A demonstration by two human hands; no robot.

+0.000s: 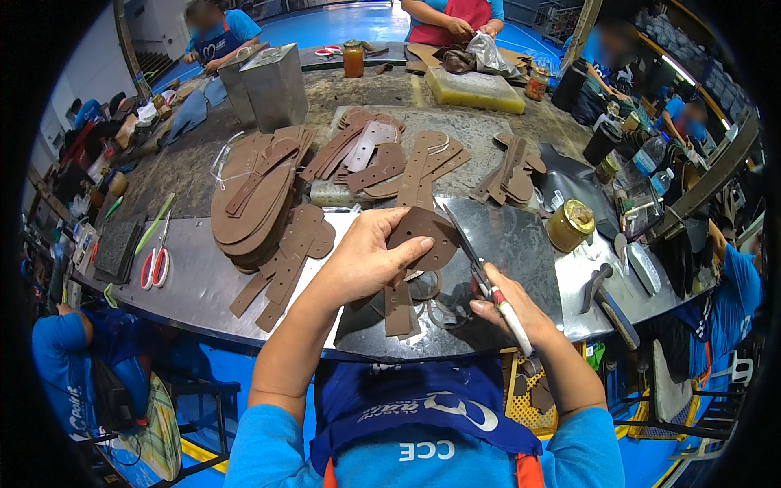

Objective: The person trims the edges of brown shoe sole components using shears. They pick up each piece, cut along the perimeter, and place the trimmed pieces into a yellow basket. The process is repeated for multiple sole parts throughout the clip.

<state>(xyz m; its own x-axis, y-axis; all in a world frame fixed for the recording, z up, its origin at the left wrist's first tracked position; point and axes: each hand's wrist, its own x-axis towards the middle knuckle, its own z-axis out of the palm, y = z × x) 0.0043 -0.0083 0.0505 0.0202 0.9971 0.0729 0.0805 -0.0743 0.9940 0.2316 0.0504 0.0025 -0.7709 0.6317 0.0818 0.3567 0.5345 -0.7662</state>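
My left hand point(362, 256) pinches a brown leather piece point(436, 233) with punched holes between thumb and fingers, over the middle of the bench. My right hand point(525, 305) is wrapped round scissors point(506, 315) with white and red handles. Their blades point up and away, beside the right edge of the leather piece. Below the hands, more brown strips point(398, 309) and thin curled offcuts point(443, 307) lie on a dark board point(521, 268). Just beyond, long punched leather straps point(419, 167) are piled up. Left of my left hand lie other cut leather pieces point(297, 252).
A tied stack of sole-shaped pieces point(252, 199) stands left, near red-and-white scissors point(154, 267). At right are a yellowish jar point(569, 226) and a hammer point(612, 309). Metal tins point(277, 85) stand at the back left. Co-workers point(224, 37) sit around the bench.
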